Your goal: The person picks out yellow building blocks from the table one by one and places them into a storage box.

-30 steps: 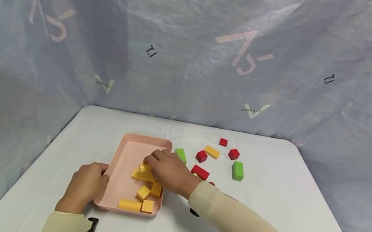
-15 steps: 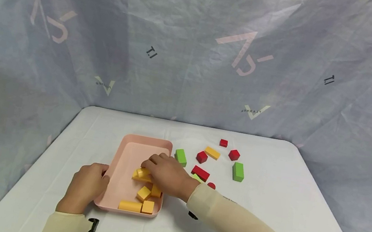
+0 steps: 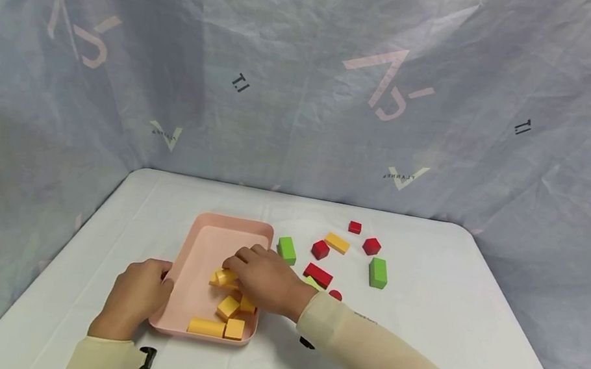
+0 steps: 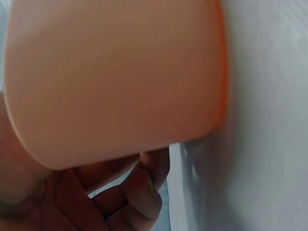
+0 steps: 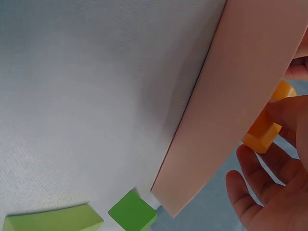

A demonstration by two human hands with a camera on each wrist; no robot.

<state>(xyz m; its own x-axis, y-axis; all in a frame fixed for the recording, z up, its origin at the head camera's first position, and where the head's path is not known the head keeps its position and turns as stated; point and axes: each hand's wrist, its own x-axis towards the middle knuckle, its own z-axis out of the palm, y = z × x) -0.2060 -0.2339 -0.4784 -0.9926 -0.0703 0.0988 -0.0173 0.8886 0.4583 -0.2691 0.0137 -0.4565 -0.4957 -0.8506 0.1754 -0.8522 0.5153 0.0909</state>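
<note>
A pink tray (image 3: 204, 247) lies on the white table with several yellow blocks in it. My left hand (image 3: 133, 294) grips its left side, thumb at the rim; in the left wrist view the fingers curl by the tray wall (image 4: 115, 82). Reaching over the right rim, my right hand (image 3: 267, 280) holds a rounded yellow block (image 5: 262, 132) between thumb and fingers. That block is low in the tray, over a flat yellow block. Closer to the front are a yellow cylinder (image 3: 206, 327) and yellow cubes (image 3: 234, 329). The right hand hides part of the tray's right side.
Right of the tray lie green blocks (image 3: 286, 250), red cubes (image 3: 320, 249), a red bar (image 3: 318, 274), a yellow bar (image 3: 336, 242) and a lime piece (image 3: 312, 282) partly behind the right wrist. A grey printed cloth (image 3: 296, 112) hangs behind the table.
My right hand has lowered slightly into the tray, and the rounded yellow block in it has moved down a little. My left hand stays on the tray's side.
</note>
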